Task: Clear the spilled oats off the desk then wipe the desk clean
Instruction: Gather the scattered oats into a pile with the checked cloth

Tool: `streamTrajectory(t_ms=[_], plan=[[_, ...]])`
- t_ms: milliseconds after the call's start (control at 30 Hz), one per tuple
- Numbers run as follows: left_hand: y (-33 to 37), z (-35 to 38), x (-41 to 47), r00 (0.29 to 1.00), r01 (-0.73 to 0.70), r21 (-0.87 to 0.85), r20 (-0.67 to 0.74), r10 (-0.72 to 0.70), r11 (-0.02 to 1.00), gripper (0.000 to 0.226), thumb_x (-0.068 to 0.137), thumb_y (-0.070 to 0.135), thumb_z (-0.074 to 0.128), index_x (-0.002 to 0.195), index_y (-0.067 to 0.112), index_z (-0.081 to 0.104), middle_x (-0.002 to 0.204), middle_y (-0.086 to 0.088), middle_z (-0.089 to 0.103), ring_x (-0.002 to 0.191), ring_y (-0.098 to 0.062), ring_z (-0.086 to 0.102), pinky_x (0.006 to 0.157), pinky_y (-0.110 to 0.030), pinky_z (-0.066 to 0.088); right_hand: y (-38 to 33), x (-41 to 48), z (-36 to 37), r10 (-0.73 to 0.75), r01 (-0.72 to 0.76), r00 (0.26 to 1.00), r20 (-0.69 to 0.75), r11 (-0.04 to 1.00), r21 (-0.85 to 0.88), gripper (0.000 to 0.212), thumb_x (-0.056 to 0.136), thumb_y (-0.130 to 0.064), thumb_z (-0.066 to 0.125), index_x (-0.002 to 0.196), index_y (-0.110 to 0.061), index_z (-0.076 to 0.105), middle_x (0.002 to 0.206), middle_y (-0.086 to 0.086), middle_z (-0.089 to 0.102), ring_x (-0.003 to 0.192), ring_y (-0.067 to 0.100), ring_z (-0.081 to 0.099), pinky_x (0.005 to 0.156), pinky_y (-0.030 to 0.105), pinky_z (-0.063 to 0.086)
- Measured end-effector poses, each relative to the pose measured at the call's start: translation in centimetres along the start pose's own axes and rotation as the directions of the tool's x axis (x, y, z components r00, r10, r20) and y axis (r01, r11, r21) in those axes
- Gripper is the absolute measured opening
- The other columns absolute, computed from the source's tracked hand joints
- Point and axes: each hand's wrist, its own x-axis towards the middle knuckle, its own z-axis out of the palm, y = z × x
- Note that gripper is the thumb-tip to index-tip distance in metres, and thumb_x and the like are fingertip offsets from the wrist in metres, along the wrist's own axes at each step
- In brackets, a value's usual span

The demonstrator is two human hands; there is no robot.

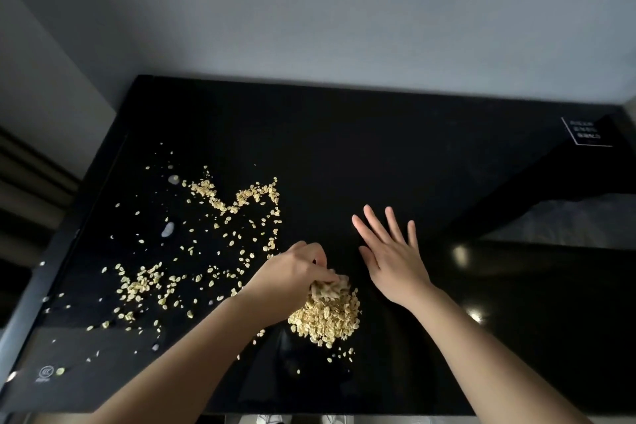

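Left hand (292,280) pinches a wad (332,288) atop the oat pile (327,318); right hand (390,260) lies flat, fingers spread, beside it. Oats (137,286) look light, loose and skittery on the slick desk (378,148): sweep them, don't pick.

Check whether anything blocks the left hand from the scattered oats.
Nothing visible does. The left hand, gripping a crumpled wipe at the pile, has only bare desk between it and the scattered oats. The right hand is open, right of the pile.

Glossy smooth black desk (344,148); dry, flaky matt oats (330,320).
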Motion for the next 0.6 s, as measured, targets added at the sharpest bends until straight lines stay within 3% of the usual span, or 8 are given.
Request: streamTrajectory(t_ms=[167,333,467,600], plan=[[-2.3,-3.6,1.6,0.965,0.131,0.002,-0.23,-0.127,0.991,0.049,0.085,-0.011,0.053,0.119,0.021,0.067,0.111,-0.003,0.056,0.102,-0.02,0.053,0.076,-0.035,0.056,-1.4,3.0,-0.8,-0.061,0.061,0.998,-0.031,0.998,-0.006,0.058,0.094,-0.051,0.001,0.151,-0.04,-0.007,0.157,-0.014,-0.019,0.145,0.022,-0.022,0.117,0.055,-0.008],[-6.9,-6.9,5.0,0.867,0.332,0.029,-0.402,-0.294,0.943,0.052,0.082,-0.013,0.053,0.12,0.02,0.067,0.11,-0.002,0.054,0.102,-0.021,0.049,0.071,-0.037,0.055,-3.7,7.1,-0.8,-0.073,0.07,0.994,-0.082,0.997,-0.042,0.062,0.091,-0.054,-0.004,0.151,-0.039,-0.004,0.161,-0.011,-0.01,0.147,0.022,-0.016,0.117,0.057,-0.006],[-10.1,-8.0,7.5,0.807,0.447,0.049,-0.454,-0.379,0.893,0.054,0.083,-0.011,0.054,0.124,0.022,0.064,0.111,-0.001,0.052,0.103,-0.02,0.047,0.066,-0.03,0.048,-4.6,9.2,-0.7,-0.07,0.061,0.99,-0.124,0.995,-0.082,0.058,0.095,-0.053,0.0,0.152,-0.039,-0.001,0.162,-0.009,-0.004,0.149,0.025,-0.007,0.117,0.061,0.001],[-13.0,-7.7,8.3,0.759,0.565,0.023,-0.406,-0.509,0.825,0.06,0.083,-0.01,0.053,0.131,0.024,0.059,0.117,-0.002,0.05,0.108,-0.021,0.044,0.069,-0.03,0.046,-4.6,9.9,-0.4,-0.084,0.069,0.984,-0.155,0.993,-0.096,0.056,0.098,-0.053,0.001,0.152,-0.038,0.001,0.162,-0.008,-0.002,0.149,0.025,-0.005,0.117,0.061,0.004]])
